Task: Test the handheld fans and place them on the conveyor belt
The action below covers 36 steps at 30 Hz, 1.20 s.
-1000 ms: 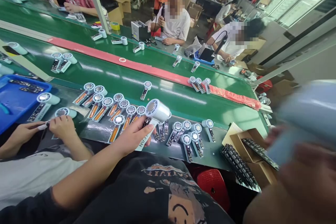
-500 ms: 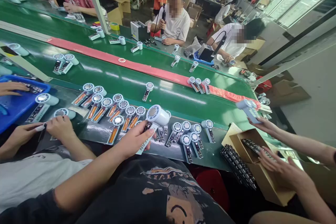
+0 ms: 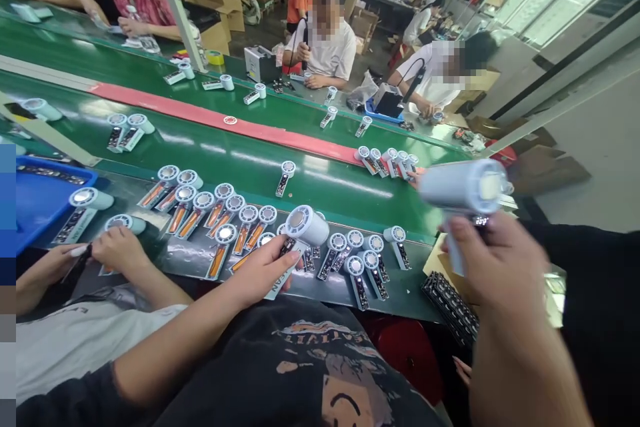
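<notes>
My left hand [image 3: 267, 267] is wrapped around the handle of a pale blue handheld fan [image 3: 309, 225], its round head upward and lettering on the handle. At the right, my right hand [image 3: 505, 267] grips another handheld fan [image 3: 457, 187] by its handle, raised above the bench and slightly blurred. Fans with dark circuit boards in their open handles [image 3: 357, 280] lie between my hands on the bench. Left of my left hand lie several fans showing orange inside the handles [image 3: 219, 260].
A green conveyor belt [image 3: 240, 177] with a red strip [image 3: 280, 135] runs across, bearing fans [image 3: 286, 173]. At left, a co-worker's hands [image 3: 117, 250] work near a blue tray [image 3: 45, 203]. Stacked black parts [image 3: 447, 307] are at right. Other people sit opposite.
My right hand has come into view at the right with a fan in it. The co-worker's arms there are now mostly hidden, and more fans stand at the belt's right. My left hand barely moved.
</notes>
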Available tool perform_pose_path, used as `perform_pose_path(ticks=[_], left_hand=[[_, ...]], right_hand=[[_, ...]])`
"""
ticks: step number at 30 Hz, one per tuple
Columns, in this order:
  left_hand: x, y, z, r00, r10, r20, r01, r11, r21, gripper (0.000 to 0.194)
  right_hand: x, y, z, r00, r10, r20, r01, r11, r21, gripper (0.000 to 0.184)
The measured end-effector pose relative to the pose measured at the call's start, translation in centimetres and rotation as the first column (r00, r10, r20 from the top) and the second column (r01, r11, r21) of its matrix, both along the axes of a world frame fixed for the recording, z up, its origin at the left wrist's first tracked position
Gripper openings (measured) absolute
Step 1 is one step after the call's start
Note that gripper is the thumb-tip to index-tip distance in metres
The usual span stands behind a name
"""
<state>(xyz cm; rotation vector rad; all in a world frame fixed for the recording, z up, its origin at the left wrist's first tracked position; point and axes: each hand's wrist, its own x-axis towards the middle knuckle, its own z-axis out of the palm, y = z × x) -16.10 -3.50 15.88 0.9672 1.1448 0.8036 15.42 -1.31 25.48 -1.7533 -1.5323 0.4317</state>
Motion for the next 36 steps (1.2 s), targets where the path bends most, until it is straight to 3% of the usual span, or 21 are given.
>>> perform_pose_path(ticks=[2,4,6,10,15,23,36], left_hand=[[0.0,-0.1,0.0,1.000,0.013,-0.008,-0.013,1.000,0.001,0.038],[-0.1,-0.2,-0.1,0.999,0.021,0.024,-0.021,1.000,-0.007,0.039],[-0.2,-0.4,-0.2,0.997,0.021,0.077,-0.018,0.999,-0.031,0.041],[-0.5,-0.6,-0.6,0.996,0.021,0.089,-0.013,0.996,-0.087,0.038],[0.0,-1.0,-0.7,0.997,0.078,0.001,-0.077,0.987,-0.138,0.035],[1.1,-1.5,-0.2,0.964,0.258,0.069,-0.249,0.961,-0.119,0.056],[0.6,-1.8,-0.9,0.957,0.275,0.092,-0.269,0.960,-0.072,0.053]], right_hand=[[-2.8,1.2,-1.9,0.970,0.047,-0.240,-0.073,0.993,-0.098,0.055],[-5.2,1.5,-4.0,0.862,0.085,-0.500,-0.196,0.965,-0.174,0.053],[-7.0,1.1,-6.0,0.749,0.046,-0.661,-0.233,0.952,-0.198,0.052],[-8.9,-0.2,-8.6,0.571,0.008,-0.821,-0.270,0.946,-0.178,0.056],[-10.1,-0.9,-9.7,0.394,0.103,-0.913,-0.297,0.955,-0.021,0.057],[-10.9,-1.5,-10.7,0.342,0.126,-0.931,-0.323,0.946,0.009,0.053],[-11.5,-1.6,-9.9,0.319,0.023,-0.947,-0.240,0.969,-0.058,0.053]])
